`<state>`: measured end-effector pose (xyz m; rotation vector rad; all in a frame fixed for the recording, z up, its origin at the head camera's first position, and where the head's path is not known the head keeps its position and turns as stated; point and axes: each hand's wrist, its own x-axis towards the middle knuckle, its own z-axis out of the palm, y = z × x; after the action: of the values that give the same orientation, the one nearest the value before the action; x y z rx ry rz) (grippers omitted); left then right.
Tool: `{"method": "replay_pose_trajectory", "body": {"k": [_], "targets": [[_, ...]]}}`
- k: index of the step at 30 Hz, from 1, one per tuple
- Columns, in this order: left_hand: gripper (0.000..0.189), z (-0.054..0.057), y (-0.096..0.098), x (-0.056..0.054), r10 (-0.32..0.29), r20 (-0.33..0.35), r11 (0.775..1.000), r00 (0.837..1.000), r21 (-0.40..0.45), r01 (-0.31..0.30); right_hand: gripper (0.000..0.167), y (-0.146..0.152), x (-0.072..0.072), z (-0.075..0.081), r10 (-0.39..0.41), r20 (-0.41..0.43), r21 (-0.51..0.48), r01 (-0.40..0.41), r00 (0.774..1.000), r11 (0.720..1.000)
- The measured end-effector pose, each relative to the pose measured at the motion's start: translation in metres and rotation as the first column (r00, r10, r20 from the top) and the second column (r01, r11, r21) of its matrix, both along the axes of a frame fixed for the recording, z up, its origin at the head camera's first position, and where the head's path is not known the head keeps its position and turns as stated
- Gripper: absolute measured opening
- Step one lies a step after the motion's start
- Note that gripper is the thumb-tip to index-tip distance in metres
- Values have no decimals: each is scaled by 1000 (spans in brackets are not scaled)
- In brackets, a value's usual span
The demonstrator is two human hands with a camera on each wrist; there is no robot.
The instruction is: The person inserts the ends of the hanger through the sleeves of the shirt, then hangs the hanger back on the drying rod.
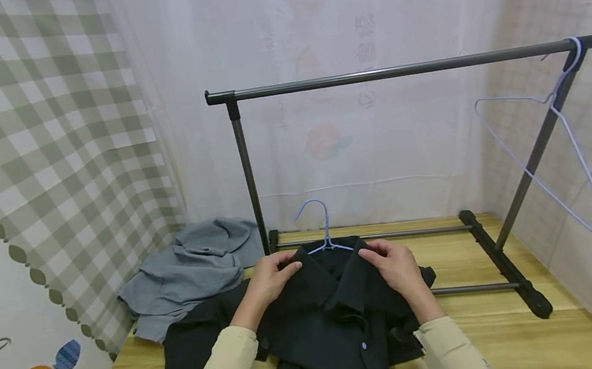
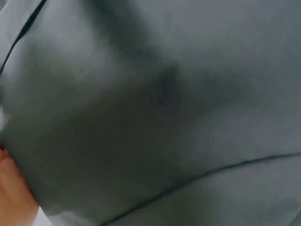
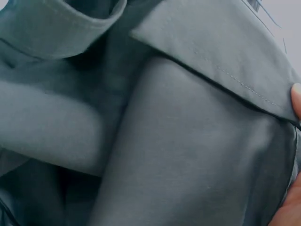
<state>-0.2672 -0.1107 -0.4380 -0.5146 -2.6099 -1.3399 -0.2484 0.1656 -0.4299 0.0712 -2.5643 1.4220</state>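
A black button-up shirt hangs on a thin blue wire hanger, whose hook rises above the collar. My left hand pinches the shirt at its left shoulder beside the collar. On the other side, my right hand pinches the right shoulder between thumb and fingers. Dark cloth fills the left wrist view, with only a bit of the hand at its edge. In the right wrist view the shirt collar shows close up, fingers at the right edge. Most of the hanger's arms are hidden inside the shirt.
Behind stands a dark metal clothes rack. A second wire hanger hangs at its right end. A crumpled grey shirt lies at the left on the wooden table, with a black garment beside it.
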Motion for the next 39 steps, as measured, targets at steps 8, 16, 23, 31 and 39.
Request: {"method": "replay_pose_trajectory", "body": {"k": [8, 16, 23, 31, 39], "targets": [[40, 2, 1, 2, 49, -75, 990, 996, -125, -59, 37, 2, 0, 0, -20, -21, -69, 18, 1000, 997], [30, 12, 15, 3, -76, -116, 985, 990, -161, 56, 37, -3, 2, 2, -18, -62, -18, 17, 998, 1000], [20, 11, 7, 0, -25, -74, 996, 997, -86, 19, 48, 10, 3, -4, -25, -178, 248, 70, 984, 966], [13, 11, -15, -4, 51, -36, 998, 998, 30, -50, 63, 47, 2, -2, -39, 17, 75, 37, 999, 996], [20, 8, -25, -8, 136, -25, 988, 990, 83, -133, 55, 78, 7, -7, 121, 291, -108, -93, 949, 990]]}}
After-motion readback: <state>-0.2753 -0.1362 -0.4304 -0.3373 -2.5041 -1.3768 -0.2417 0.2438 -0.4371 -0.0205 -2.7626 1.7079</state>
